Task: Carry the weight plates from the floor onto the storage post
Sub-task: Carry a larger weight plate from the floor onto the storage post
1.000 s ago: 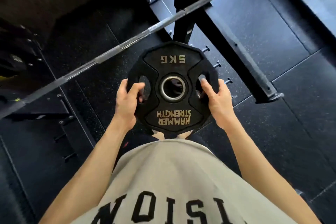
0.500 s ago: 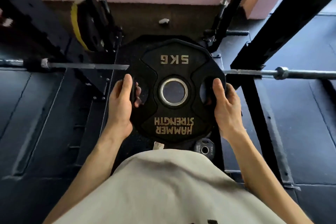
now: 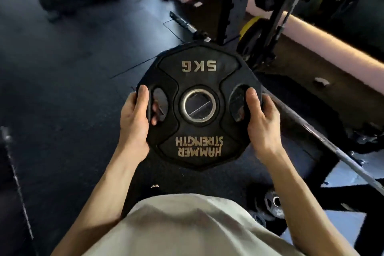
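Note:
A black 5 kg Hammer Strength weight plate [image 3: 199, 145] is held flat in front of my chest, above the floor. My left hand [image 3: 134, 122] grips its left edge, thumb on top and fingers curled through the left grip slot. My right hand [image 3: 262, 122] grips the right edge the same way through the right slot. A smaller black plate [image 3: 274, 203] lies on the floor at the lower right. Which part of the rack at the upper right is the storage post cannot be told.
A black rack upright [image 3: 230, 2] rises behind the plate. A steel barbell [image 3: 324, 141] runs diagonally on the right. Plates with a yellow rim [image 3: 249, 33] sit low on the rack. A pink wall ledge [image 3: 324, 48] borders the right. Dark rubber floor [image 3: 62, 89] spreads to the left.
The view has swung left: the rack and barbell that were ahead now sit to the right. Both hands keep the same grip on the plate.

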Motion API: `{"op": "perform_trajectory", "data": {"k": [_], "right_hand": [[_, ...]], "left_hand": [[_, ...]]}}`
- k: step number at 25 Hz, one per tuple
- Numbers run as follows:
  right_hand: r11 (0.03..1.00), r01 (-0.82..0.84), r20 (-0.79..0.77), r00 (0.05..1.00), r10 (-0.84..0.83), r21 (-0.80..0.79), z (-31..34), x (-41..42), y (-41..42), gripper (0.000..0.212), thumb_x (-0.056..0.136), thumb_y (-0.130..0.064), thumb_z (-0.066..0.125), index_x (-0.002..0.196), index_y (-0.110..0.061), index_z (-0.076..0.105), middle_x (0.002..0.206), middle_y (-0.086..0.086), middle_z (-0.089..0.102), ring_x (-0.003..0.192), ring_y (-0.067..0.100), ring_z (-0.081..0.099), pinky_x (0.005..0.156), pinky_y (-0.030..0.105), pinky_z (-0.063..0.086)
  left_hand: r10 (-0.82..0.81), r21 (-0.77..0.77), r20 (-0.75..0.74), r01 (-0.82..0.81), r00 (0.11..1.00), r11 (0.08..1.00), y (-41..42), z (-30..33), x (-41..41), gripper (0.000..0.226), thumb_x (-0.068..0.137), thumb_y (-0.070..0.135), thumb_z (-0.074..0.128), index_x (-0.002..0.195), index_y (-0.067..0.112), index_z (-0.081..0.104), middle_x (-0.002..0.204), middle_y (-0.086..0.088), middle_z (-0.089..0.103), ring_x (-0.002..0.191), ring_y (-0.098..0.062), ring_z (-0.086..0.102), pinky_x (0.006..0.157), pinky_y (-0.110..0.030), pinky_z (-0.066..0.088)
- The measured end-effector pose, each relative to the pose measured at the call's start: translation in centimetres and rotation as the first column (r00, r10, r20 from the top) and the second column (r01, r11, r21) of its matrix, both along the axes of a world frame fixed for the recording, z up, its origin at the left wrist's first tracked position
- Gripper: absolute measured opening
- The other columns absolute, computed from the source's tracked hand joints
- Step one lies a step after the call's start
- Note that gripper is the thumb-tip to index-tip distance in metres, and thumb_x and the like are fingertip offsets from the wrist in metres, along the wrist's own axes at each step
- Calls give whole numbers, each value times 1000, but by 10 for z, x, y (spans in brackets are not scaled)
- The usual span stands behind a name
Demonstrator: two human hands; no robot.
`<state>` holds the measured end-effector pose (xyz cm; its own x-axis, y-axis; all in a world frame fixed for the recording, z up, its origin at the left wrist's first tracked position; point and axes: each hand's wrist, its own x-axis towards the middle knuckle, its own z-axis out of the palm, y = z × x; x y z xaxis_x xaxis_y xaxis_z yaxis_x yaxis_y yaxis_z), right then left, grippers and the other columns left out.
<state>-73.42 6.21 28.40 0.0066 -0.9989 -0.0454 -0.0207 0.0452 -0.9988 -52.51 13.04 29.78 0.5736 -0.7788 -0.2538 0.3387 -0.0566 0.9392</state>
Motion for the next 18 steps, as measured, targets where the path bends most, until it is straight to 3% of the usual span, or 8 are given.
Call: {"op": "perform_trajectory", "data": {"k": [3,6,13,18], "right_hand": [[986,-157,-18,988,156,-51,5,76,7,34,99,-40,52,78,-13,52,66,-3,55,61,8,52,60,28,46],[951,-308,5,951,308,-37,1,170,22,35,97,-46,53,75,-19,51,68,2,54,65,18,50,64,39,44],[904,-427,69,901,428,-30,15,364,52,35,99,-35,54,70,-18,47,54,-11,50,52,5,46,50,17,41],[870,-493,55,868,494,-20,15,470,33,33,96,-43,56,72,-20,50,64,1,53,60,14,48,55,26,42]], "left_hand": [[144,-15,3,-144,989,989,40,2,64,30,99,42,51,80,18,54,63,6,56,43,-6,43,45,-20,38],[279,-49,35,-277,960,959,84,1,144,32,99,42,49,83,15,53,64,4,53,44,-9,37,44,-20,37],[420,-84,106,-413,901,907,145,12,307,32,101,42,46,99,10,52,67,5,53,46,-10,38,50,-19,40],[488,-124,68,-478,870,869,136,11,402,27,102,36,45,99,10,50,68,3,53,47,-9,38,48,-17,42]]}}
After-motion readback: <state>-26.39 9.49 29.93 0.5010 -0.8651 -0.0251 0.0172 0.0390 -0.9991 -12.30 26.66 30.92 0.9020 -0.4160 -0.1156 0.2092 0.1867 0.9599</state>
